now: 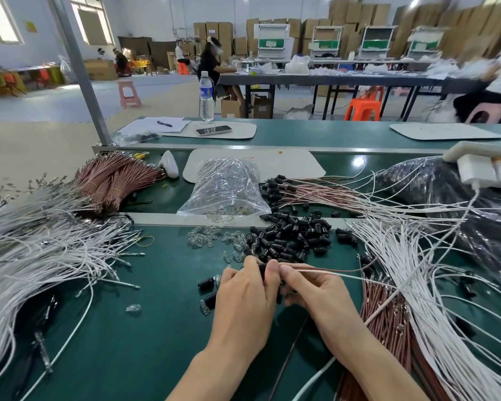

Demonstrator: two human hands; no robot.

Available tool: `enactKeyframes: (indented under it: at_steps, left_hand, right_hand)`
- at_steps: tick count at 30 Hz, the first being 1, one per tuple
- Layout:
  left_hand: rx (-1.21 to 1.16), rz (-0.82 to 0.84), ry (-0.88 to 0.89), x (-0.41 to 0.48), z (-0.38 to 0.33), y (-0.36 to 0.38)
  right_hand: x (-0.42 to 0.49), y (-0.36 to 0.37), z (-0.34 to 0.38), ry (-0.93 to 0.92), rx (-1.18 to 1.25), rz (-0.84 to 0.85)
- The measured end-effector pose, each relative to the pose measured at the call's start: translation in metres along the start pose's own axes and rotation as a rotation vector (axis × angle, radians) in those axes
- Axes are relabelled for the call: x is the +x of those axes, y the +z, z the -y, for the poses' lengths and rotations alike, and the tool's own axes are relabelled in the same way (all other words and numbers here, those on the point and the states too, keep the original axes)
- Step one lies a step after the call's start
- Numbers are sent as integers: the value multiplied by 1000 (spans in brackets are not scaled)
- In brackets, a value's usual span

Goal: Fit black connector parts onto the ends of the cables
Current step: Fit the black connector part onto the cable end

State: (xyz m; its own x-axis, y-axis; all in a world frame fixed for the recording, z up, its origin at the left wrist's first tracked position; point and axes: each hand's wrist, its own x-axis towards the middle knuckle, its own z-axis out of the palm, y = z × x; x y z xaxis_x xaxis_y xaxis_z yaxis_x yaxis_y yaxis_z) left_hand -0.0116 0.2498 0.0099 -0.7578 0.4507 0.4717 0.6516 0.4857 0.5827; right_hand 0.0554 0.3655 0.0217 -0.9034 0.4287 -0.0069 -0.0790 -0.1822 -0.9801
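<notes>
Just beyond the hands, a pile of black connectors (289, 238) is spread on the green surface (156, 328), with small clear parts (211, 238) scattered to its left and a clear plastic bag (226, 186) lying farther back. Far to the left of the hands, a mass of loose white cables (41, 250) is fanned out, and a tied bundle of brown cables (113, 180) is seen behind it. To the right, more white cables (417, 270) are draped over a row of brown cables (382, 308), close to the right forearm. Two loose black pieces (206, 283) are left just beside the left hand. The hands are brought together at the fingertips, low in the middle of the view. A black connector part (263, 269) is pinched between the thumb and fingers of the left hand (243, 293), whose back is turned upward. The end of a white cable (330, 274) is pinched by the right hand (313, 287), with a thin brown cable (330, 267) running alongside it, and both trail off to the right. The cable end is met by the connector part where the fingertips touch; the joint itself is hidden by the fingers.
</notes>
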Motion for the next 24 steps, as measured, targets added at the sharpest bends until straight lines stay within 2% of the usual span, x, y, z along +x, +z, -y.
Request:
enactKeyframes:
  at_steps: [4,10,15,21,24]
  left_hand:
    - [-10,-6,-12,-1,-2,0]
    - [-81,72,-54,-1,-3,-4]
    - [-176,-33,-71,-4,2,-7]
    - [-615,-142,-221,15,8,-31]
    - [-791,-131,-300,28,17,-44]
  right_hand:
    - [0,-1,0,-1,10,35]
    - [-1,-1,-1,-15,31,48]
    - [-2,-1,6,-82,104,-28]
    - [0,-25,25,-105,359,-220]
    - [3,-34,31,-106,426,-266]
